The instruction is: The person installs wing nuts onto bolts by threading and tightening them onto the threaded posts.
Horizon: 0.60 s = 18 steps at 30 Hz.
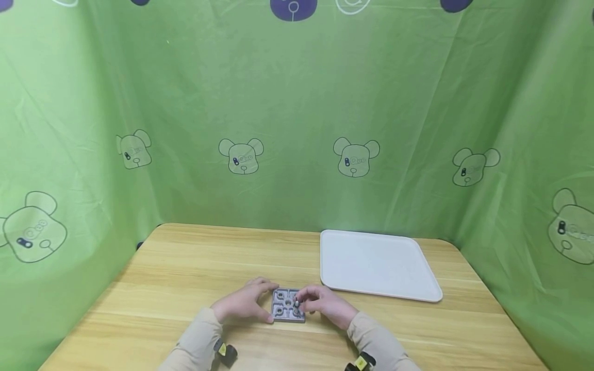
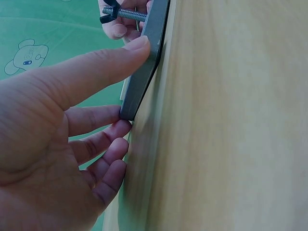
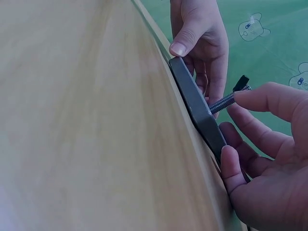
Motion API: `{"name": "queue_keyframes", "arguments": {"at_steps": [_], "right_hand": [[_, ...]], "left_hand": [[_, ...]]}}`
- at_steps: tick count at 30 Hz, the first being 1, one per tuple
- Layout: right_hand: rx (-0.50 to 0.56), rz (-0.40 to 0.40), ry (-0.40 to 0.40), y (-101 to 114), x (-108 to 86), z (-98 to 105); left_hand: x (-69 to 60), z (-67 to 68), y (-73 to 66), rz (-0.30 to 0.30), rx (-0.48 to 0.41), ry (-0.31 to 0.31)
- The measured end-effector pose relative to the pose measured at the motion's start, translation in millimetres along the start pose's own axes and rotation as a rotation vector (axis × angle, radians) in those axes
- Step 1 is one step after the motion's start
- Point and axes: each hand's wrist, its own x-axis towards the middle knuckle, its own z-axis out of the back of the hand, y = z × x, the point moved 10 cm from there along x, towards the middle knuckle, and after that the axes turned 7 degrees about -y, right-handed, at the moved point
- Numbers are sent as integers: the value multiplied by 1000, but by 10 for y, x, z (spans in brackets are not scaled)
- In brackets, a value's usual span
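A grey square plate (image 1: 288, 318) with round recesses lies on the wooden table in front of me. My left hand (image 1: 243, 303) holds its left side, the thumb at the near corner and fingers at the far edge. From the plate's right part rises a threaded bolt (image 2: 132, 15), slightly tilted in the right wrist view. A black wing nut (image 2: 110, 12) sits near the bolt's free end. My right hand (image 1: 327, 304) pinches at the nut and bolt top between thumb and index finger. Its lower fingers rest by the plate's right edge in the right wrist view.
A white tray (image 1: 378, 265) lies behind and to the right of the plate on the wooden table (image 1: 209, 257). Green curtains (image 1: 297, 103) with bear-head prints surround the table's back and sides.
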Motion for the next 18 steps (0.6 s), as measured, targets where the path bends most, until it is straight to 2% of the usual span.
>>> {"name": "queue_keyframes", "arguments": {"at_steps": [18], "right_hand": [[-35, -32, -12, -21, 8, 0]], "left_hand": [[4, -16, 37, 6, 9, 2]]}}
